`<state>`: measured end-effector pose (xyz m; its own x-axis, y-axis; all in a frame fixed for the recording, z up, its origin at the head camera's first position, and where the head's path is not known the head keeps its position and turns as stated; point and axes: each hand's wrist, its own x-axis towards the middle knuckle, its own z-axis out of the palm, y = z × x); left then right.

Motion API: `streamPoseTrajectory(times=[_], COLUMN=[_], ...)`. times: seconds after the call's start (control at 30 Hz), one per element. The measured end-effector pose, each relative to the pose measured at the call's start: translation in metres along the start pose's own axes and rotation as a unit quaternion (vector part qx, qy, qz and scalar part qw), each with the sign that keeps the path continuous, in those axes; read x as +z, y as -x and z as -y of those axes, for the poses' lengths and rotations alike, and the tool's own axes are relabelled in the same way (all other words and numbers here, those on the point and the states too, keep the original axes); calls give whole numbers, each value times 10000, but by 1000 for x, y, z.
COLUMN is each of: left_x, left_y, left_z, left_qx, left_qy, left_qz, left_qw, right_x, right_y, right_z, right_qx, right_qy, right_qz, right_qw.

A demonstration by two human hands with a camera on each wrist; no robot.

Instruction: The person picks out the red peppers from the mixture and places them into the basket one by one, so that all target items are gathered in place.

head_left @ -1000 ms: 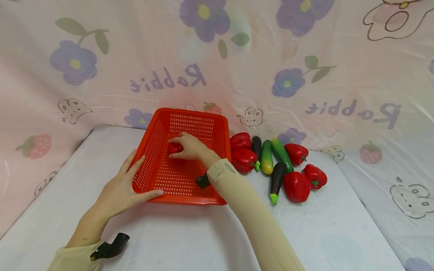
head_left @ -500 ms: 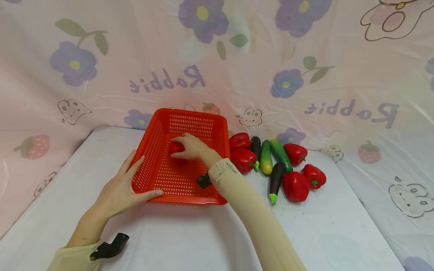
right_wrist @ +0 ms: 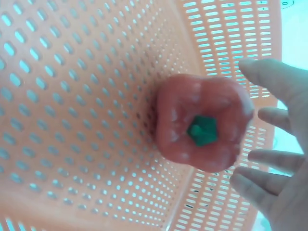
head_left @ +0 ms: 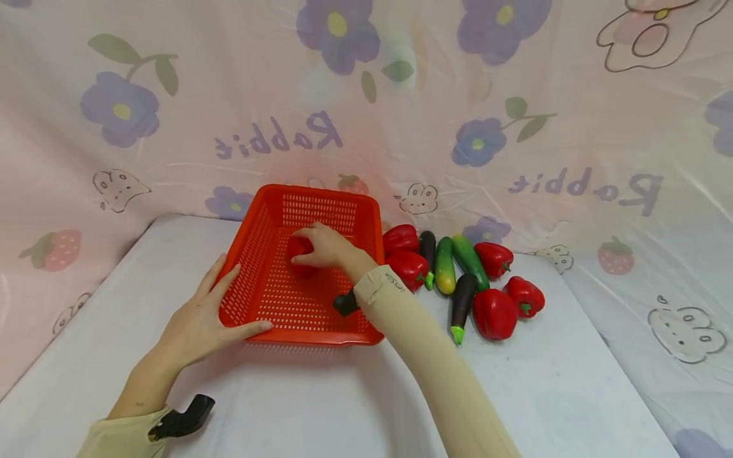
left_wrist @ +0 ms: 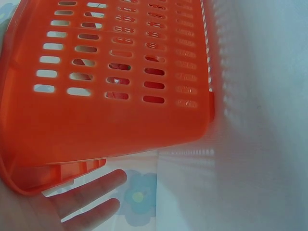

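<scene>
A red bell pepper (right_wrist: 207, 122) with a green stem lies inside an orange-red plastic basket (head_left: 321, 338), near its middle left. My right hand (head_left: 325, 247) reaches into the basket over this pepper. Its thumb and fingers (right_wrist: 272, 161) are spread around the pepper, with gaps showing beside it in the right wrist view. At the basket's near left corner is my left hand (head_left: 197, 324), thumb on the front rim and fingers along the left rim. The left wrist view shows two straight fingers (left_wrist: 94, 192) beneath the rim, outside the slotted wall.
Right of the basket lie several more red bell peppers (head_left: 495, 314), two dark eggplants (head_left: 462, 302), a yellow-tipped cucumber (head_left: 445, 266) and a green cucumber (head_left: 469, 261). All are on a white table (head_left: 515, 394) before a printed curtain (head_left: 401, 121).
The pepper in the basket has shifted slightly right and shows more beside my right hand, which has also shifted slightly right. My left hand keeps its place at the corner.
</scene>
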<state>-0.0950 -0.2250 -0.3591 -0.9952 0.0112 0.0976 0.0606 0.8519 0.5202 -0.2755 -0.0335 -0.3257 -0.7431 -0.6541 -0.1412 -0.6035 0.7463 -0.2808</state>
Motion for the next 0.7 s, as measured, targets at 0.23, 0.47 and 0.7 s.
streamPoseTrajectory(times=[0.23,0.47,0.7], left_x=[0,0,1], left_y=[0,1,1], left_z=[0,0,-1], left_qx=[-8,-11,5], left_qy=[-4,9,9], left_qz=[-2,15,14], left_qw=[10000,10000,10000], right_x=[-9,-15,-20], right_y=[6,13,22], right_z=[0,0,0], right_qx=[-137,-324,-417], right_qy=[-54,-53,-134], right_qz=[-131,-273,-482], right_qw=[9998,9991,9979])
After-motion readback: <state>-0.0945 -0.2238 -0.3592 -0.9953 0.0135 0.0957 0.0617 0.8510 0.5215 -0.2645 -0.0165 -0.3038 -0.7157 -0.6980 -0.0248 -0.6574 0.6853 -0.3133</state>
